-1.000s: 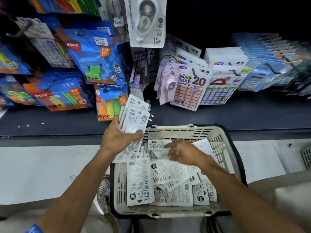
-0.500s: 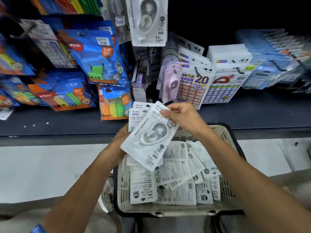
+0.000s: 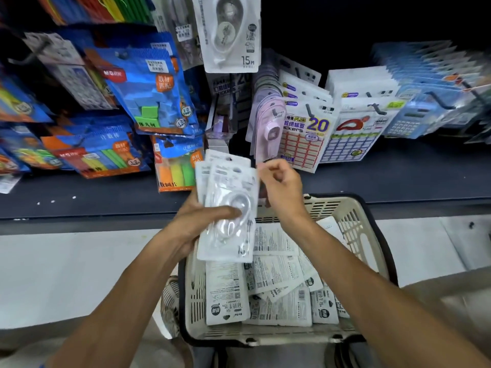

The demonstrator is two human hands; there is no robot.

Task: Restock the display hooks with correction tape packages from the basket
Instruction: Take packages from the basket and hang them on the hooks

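**Stationery shop aisle**

Retail display wall: carded goods hang in rows on hooks. Sticker label packs (image 3: 305, 136), blue eraser packs (image 3: 148, 91), calculators in blister cards (image 3: 409, 120), a correction tape package (image 3: 229, 33) marked 15m on top. Dark shelf (image 3: 385, 181) under the hooks. Plastic shopping basket (image 3: 353, 216) full of identical stock below.

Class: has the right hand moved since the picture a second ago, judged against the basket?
Yes. The right hand was down among the packages in the basket; now it is above the far rim, beside the stack of correction tape packages.
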